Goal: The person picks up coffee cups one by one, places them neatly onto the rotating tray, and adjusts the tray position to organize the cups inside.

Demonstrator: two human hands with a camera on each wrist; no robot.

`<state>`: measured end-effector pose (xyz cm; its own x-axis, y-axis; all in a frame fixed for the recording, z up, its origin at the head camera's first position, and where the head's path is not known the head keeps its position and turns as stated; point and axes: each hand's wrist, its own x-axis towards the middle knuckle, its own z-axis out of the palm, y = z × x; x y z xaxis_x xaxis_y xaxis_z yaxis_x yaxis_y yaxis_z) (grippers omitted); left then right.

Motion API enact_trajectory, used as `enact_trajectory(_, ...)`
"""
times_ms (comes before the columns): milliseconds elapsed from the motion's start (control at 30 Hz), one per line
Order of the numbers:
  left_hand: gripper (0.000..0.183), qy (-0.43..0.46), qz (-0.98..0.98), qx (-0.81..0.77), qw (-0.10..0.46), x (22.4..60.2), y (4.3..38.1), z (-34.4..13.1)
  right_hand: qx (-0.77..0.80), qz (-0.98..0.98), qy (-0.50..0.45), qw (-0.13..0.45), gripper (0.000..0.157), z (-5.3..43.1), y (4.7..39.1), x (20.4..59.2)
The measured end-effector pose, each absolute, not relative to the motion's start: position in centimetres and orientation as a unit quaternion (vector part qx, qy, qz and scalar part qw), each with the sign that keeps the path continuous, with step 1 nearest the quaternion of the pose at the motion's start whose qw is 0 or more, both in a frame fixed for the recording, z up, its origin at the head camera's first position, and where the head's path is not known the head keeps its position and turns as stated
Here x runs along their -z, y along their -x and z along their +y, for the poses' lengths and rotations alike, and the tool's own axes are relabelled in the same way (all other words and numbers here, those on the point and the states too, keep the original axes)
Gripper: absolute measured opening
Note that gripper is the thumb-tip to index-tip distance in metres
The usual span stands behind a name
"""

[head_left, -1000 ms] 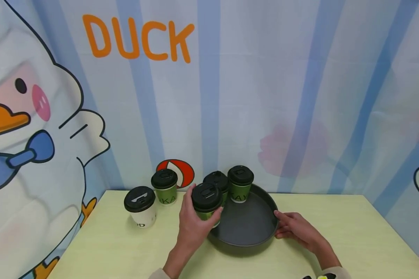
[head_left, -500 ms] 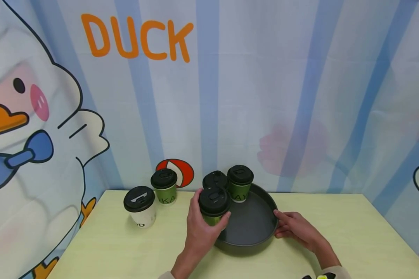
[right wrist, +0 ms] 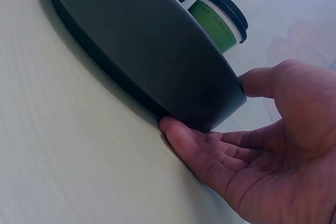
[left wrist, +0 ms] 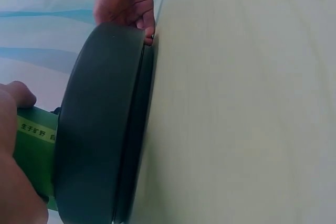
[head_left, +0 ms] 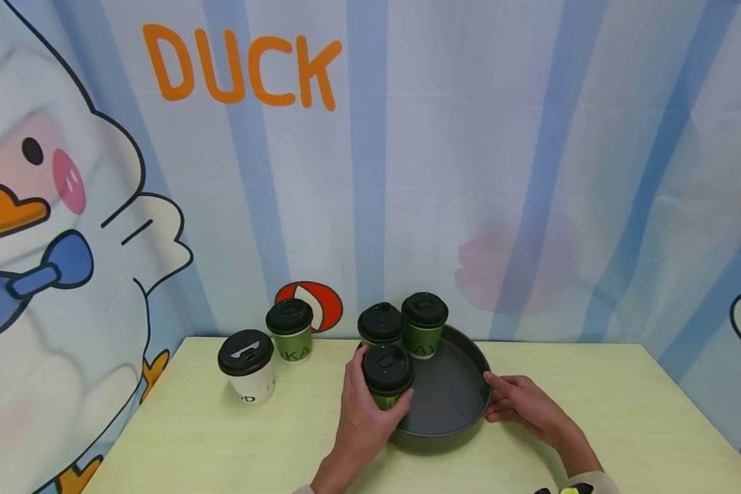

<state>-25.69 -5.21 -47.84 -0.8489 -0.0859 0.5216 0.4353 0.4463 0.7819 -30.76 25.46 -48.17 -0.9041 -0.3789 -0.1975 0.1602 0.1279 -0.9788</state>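
My left hand (head_left: 366, 420) grips a green paper coffee cup (head_left: 387, 370) with a black lid, upright at the near left inside of a dark grey round pan (head_left: 447, 401). In the left wrist view the pan's side wall hides the lower part of this cup (left wrist: 32, 140). Two more lidded green cups stand at the back of the pan, a left one (head_left: 380, 322) and a right one (head_left: 424, 328). My right hand (head_left: 525, 406) holds the pan's right edge. Its thumb and fingers pinch the wall (right wrist: 173, 51) from top and underside in the right wrist view.
Left of the pan, a white cup (head_left: 247, 367) with a black lid and another green cup (head_left: 290, 331) stand on the pale yellow table (head_left: 179, 425). A printed curtain (head_left: 426, 171) hangs right behind the table's back edge.
My left hand has carried the green cup rightward and toward me, lowering it into the pan's near left part. The right hand has stayed at the pan's edge.
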Motion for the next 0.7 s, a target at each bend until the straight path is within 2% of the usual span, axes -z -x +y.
enact_trajectory(700, 0.095, 0.111, -0.825, 0.492, 0.255, 48.28, 26.36, -5.82, 0.657, 0.722, 0.072, 0.207, 0.066, 25.45, 30.76, 48.2)
